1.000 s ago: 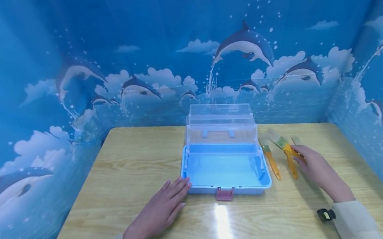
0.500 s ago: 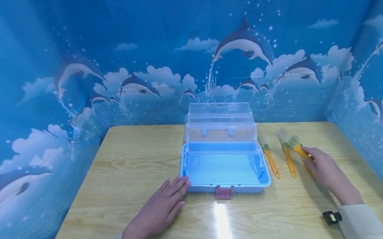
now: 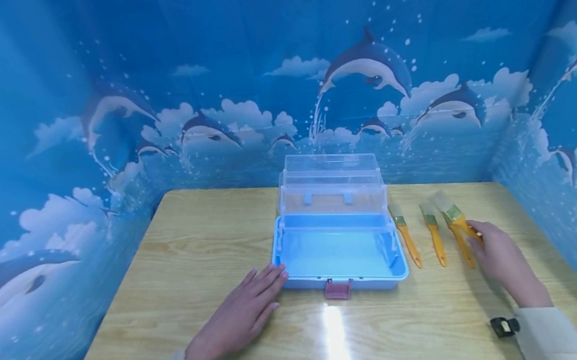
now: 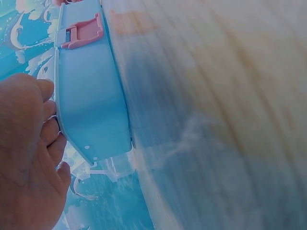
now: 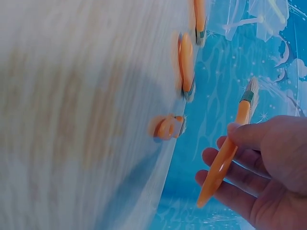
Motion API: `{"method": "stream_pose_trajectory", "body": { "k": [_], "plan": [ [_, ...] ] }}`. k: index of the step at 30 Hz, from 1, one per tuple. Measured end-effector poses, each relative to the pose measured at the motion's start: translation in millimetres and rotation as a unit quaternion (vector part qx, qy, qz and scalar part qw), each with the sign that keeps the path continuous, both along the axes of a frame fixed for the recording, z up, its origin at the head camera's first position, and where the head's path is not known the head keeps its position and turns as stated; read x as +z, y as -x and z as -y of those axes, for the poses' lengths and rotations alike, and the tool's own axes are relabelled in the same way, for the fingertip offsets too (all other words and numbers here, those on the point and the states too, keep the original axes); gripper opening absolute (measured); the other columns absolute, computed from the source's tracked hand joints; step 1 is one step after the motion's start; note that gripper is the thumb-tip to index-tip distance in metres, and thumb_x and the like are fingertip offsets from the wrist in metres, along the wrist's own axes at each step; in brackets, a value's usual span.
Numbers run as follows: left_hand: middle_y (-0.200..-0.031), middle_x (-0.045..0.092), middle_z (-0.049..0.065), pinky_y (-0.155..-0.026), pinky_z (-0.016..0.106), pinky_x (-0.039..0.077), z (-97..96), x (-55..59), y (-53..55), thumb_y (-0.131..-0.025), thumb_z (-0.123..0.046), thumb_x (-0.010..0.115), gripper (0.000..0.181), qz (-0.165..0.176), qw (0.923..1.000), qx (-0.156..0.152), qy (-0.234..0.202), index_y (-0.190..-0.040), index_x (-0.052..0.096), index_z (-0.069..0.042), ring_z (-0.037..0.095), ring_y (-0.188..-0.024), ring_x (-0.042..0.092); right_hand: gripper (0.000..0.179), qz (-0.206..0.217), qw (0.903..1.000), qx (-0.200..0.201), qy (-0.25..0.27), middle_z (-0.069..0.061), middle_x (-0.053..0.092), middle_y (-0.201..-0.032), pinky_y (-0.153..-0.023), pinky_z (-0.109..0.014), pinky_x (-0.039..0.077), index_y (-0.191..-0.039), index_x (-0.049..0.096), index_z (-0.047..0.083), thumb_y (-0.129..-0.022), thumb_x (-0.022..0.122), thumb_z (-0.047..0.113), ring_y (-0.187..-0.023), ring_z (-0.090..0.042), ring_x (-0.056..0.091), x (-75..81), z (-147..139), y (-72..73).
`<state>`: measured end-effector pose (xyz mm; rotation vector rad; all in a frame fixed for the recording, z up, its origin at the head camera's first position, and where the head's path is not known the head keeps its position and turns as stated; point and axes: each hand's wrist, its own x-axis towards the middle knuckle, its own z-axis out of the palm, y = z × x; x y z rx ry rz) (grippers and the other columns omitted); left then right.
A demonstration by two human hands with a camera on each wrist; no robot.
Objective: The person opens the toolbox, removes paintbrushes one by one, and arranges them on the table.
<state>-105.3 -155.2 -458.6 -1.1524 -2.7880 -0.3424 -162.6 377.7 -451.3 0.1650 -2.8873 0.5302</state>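
My right hand [image 3: 505, 263] pinches a paintbrush [image 3: 459, 222] by its orange handle, bristles pointing up and to the left. In the right wrist view the held paintbrush [image 5: 225, 165] is off the table, with thumb and fingers on its handle. Beneath it lies one paintbrush [image 3: 465, 249], partly hidden; left of that are a second paintbrush [image 3: 436, 240] and a third paintbrush [image 3: 408, 243]. My left hand [image 3: 244, 312] has its fingers extended, their tips touching the front left corner of a blue plastic box [image 3: 339, 257]. Its clear lid [image 3: 331, 181] stands raised.
A pink latch [image 3: 338, 290] hangs at the box's front. The box and brushes are on a wood-grain table [image 3: 210, 235]. A blue dolphin-print curtain [image 3: 255, 60] encloses its back and sides.
My right hand has carried the held paintbrush rightward, from above the middle loose brush to above the rightmost one. My left hand and the box have stayed put.
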Motion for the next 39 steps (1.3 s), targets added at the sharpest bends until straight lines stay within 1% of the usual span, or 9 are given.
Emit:
{"method": "stream_pose_trajectory", "body": {
  "k": [7,11,13,17,20,24,27,34,39],
  "plan": [
    [-0.156,0.013,-0.004,-0.115,0.047,0.017,-0.3,0.5,-0.2,-0.101,-0.034,0.033,0.053,0.017,0.9998,0.002,0.014,-0.150,0.017,-0.020,0.016,-0.142,0.013,0.041,0.023,0.9996,-0.017,-0.008,-0.037,0.050,-0.113,-0.074,-0.060,0.045,-0.127,0.044,-0.015,-0.090,0.055,-0.001,-0.097,-0.050,0.051,-2.4,-8,2.4],
    [-0.156,0.014,-0.004,-0.114,0.047,0.018,-0.6,-0.3,-0.2,-0.101,-0.033,0.035,0.054,0.010,0.9999,-0.001,0.008,-0.150,0.017,-0.019,0.017,-0.142,0.015,0.041,0.042,0.9987,-0.028,-0.011,-0.038,0.050,-0.112,-0.074,-0.060,0.045,-0.125,0.044,-0.016,-0.090,0.054,0.000,-0.097,-0.051,0.050,-1.3,-11,5.9],
    [-0.156,0.014,-0.003,-0.114,0.047,0.018,-0.8,-0.8,-0.2,-0.101,-0.033,0.035,0.054,0.007,0.9999,-0.001,0.008,-0.150,0.017,-0.019,0.017,-0.142,0.015,0.041,0.059,0.9976,-0.034,-0.012,-0.039,0.050,-0.112,-0.073,-0.060,0.045,-0.125,0.044,-0.018,-0.089,0.054,0.001,-0.097,-0.052,0.050,-0.4,-13,7.2],
    [-0.156,0.013,-0.004,-0.115,0.047,0.018,-0.4,-0.9,0.0,-0.101,-0.034,0.034,0.053,0.010,0.9999,0.003,0.011,-0.150,0.017,-0.020,0.016,-0.142,0.014,0.043,0.084,0.9954,-0.044,-0.016,-0.041,0.050,-0.111,-0.071,-0.059,0.047,-0.124,0.043,-0.020,-0.089,0.054,0.002,-0.096,-0.053,0.051,-0.6,-17,8.2],
    [-0.156,0.013,-0.005,-0.115,0.046,0.017,0.0,0.0,0.0,-0.101,-0.034,0.034,0.053,0.014,0.9998,0.005,0.011,-0.150,0.016,-0.021,0.016,-0.142,0.014,0.042,0.079,0.9956,-0.047,-0.019,-0.041,0.051,-0.108,-0.069,-0.058,0.047,-0.123,0.044,-0.020,-0.088,0.053,0.002,-0.093,-0.052,0.052,-2.7,-20,8.8],
    [-0.156,0.014,-0.005,-0.116,0.043,0.016,0.4,0.8,-0.3,-0.101,-0.034,0.034,0.053,0.011,0.9999,0.004,0.008,-0.150,0.018,-0.020,0.014,-0.142,0.013,0.041,0.074,0.9957,-0.053,-0.016,-0.041,0.052,-0.105,-0.067,-0.057,0.048,-0.121,0.044,-0.022,-0.088,0.052,0.001,-0.090,-0.052,0.053,-5.8,-23,10.2],
    [-0.156,0.014,-0.006,-0.116,0.042,0.016,0.8,0.4,-0.5,-0.101,-0.035,0.034,0.053,0.009,0.9999,0.005,0.007,-0.150,0.018,-0.020,0.013,-0.142,0.013,0.041,0.080,0.9950,-0.058,-0.016,-0.041,0.052,-0.105,-0.068,-0.057,0.048,-0.120,0.044,-0.022,-0.087,0.053,0.001,-0.090,-0.052,0.053,-6.5,-26,11.3],
    [-0.156,0.015,-0.004,-0.115,0.045,0.019,1.0,-1.5,-1.3,-0.101,-0.033,0.035,0.053,0.001,1.0000,0.001,-0.001,-0.150,0.018,-0.020,0.016,-0.142,0.016,0.042,0.108,0.9913,-0.072,-0.019,-0.044,0.048,-0.110,-0.071,-0.061,0.047,-0.120,0.042,-0.025,-0.088,0.051,0.002,-0.095,-0.055,0.050,-3.9,-30,12.0],
    [-0.156,0.016,-0.003,-0.114,0.046,0.019,1.5,-2.4,0.2,-0.101,-0.033,0.035,0.053,-0.003,1.0000,-0.002,0.000,-0.150,0.019,-0.019,0.017,-0.142,0.016,0.039,0.107,0.9906,-0.080,-0.028,-0.045,0.049,-0.106,-0.067,-0.058,0.048,-0.116,0.044,-0.025,-0.086,0.049,-0.001,-0.090,-0.054,0.052,-1.0,-32,12.4]
  ]
}}
